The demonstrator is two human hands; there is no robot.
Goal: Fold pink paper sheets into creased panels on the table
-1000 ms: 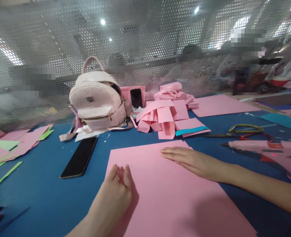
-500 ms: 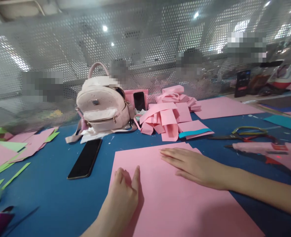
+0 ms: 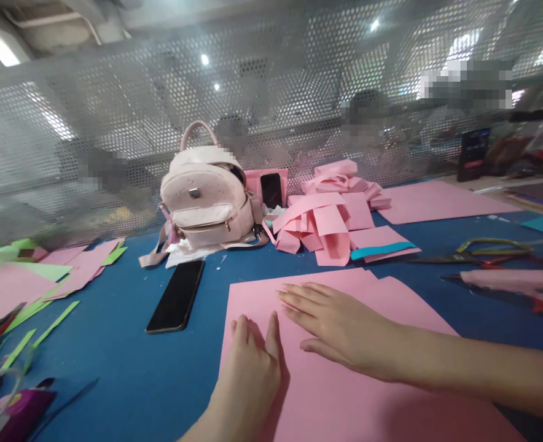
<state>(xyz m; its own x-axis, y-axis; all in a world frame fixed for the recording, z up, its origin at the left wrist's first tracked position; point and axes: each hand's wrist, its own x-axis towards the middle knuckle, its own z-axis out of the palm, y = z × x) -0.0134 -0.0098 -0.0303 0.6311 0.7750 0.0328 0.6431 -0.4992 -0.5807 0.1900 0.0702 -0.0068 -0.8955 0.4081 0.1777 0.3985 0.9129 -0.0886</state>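
Observation:
A large pink paper sheet point(image 3: 345, 399) lies on the blue table point(image 3: 115, 368) in front of me. My left hand point(image 3: 250, 374) rests on the sheet's near left part, fingers together and lying flat. My right hand point(image 3: 336, 325) lies flat on the sheet just beyond it, fingers stretched out to the left, almost touching the left hand. Neither hand holds anything.
A black phone point(image 3: 176, 296) lies left of the sheet. Behind stand a pink backpack point(image 3: 204, 199) and a pile of pink paper strips point(image 3: 331, 224). Scissors point(image 3: 488, 253) and a pink glue gun point(image 3: 515, 283) are at right. Green and pink scraps point(image 3: 45, 276) lie at left. A perforated screen point(image 3: 271, 110) closes the back.
My right hand has slid leftward and nearer across the sheet, ending close to my left hand. The view has shifted a little to the left.

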